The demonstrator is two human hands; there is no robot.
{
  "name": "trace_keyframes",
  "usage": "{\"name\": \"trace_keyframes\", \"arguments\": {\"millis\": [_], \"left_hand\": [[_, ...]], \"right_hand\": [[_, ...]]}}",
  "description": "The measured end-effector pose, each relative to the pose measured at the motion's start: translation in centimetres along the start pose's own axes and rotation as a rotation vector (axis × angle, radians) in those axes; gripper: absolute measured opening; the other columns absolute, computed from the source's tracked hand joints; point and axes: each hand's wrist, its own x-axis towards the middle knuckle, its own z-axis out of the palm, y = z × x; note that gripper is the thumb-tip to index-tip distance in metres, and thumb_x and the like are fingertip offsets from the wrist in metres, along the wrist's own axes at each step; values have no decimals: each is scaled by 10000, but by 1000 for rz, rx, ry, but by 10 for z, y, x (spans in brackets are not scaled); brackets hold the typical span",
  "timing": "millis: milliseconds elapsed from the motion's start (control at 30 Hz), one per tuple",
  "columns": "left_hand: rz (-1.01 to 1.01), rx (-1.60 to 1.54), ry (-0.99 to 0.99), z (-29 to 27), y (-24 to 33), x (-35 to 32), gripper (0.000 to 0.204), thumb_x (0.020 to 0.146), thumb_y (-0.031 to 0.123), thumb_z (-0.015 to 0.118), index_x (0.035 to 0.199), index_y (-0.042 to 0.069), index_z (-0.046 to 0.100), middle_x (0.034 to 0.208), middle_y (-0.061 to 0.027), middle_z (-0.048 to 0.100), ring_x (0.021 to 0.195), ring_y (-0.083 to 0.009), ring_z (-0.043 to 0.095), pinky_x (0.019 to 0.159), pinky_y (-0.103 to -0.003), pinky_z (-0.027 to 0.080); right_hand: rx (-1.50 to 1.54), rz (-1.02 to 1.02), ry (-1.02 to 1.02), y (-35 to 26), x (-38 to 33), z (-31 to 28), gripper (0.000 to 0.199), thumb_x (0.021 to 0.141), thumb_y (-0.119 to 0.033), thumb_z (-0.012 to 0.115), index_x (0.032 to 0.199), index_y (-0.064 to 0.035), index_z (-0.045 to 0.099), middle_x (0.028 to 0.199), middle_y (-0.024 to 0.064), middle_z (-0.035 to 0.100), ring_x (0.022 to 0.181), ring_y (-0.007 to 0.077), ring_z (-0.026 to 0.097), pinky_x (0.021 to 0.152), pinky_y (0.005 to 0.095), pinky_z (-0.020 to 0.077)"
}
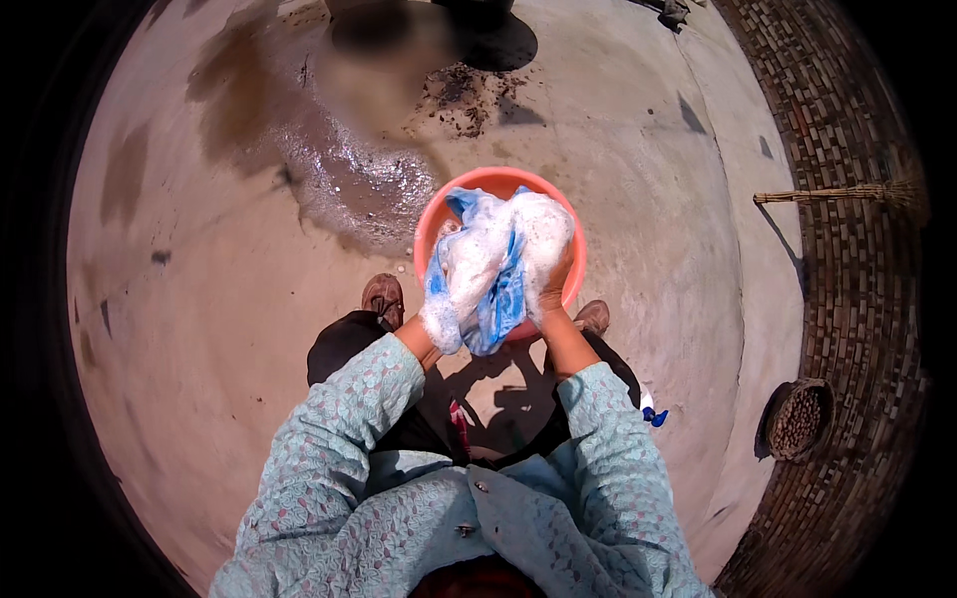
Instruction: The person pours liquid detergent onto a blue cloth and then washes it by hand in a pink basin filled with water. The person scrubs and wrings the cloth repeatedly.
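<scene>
My left hand (436,324) and right hand (551,291) clenched on soapy blue cloth (493,269), raised above orange basin (495,184) on wet concrete floor (249,259)

Soapy foam on the blue cloth (495,267) hides both hands, and a blurred patch (384,55) masks the ground beyond.

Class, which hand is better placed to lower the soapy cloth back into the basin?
Probably the right hand: it grips the cloth directly above the orange basin; the left hand sits near the rim.
</scene>
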Motion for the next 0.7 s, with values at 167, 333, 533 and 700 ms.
{"name": "trace_keyframes", "arguments": {"millis": [167,333,533,700], "left_hand": [[-108,-184,-34,11,39,-5,418,892,114,590,1277,29,452,1212,-91,543,1066,-176,565,934,-319,480],[-162,-230,-50,32,53,4,402,898,112,578,1272,30,455,1208,-91,545,1065,-179,566,942,-326,475],[-169,-287,-101,47,60,9,365,912,123,547,1254,29,460,1205,-98,545,1060,-190,571,948,-336,472],[-36,-386,34,35,68,20,321,932,188,506,1219,60,441,1205,-118,533,1107,-228,547,969,-376,457]], "right_hand": [[25,133,17,-74,-12,22,207,780,-94,646,934,-37,520,917,58,516,888,192,514,772,315,436],[-176,-198,-195,-21,-12,-2,333,759,-86,666,1072,-48,555,1022,104,585,977,257,568,836,360,456],[716,616,-122,-37,42,-30,266,917,-252,534,1100,-59,542,1005,54,591,935,135,572,826,319,490],[812,633,-70,-45,50,-37,474,882,-395,567,1229,-88,469,1171,77,497,1103,190,491,966,349,408]]}}
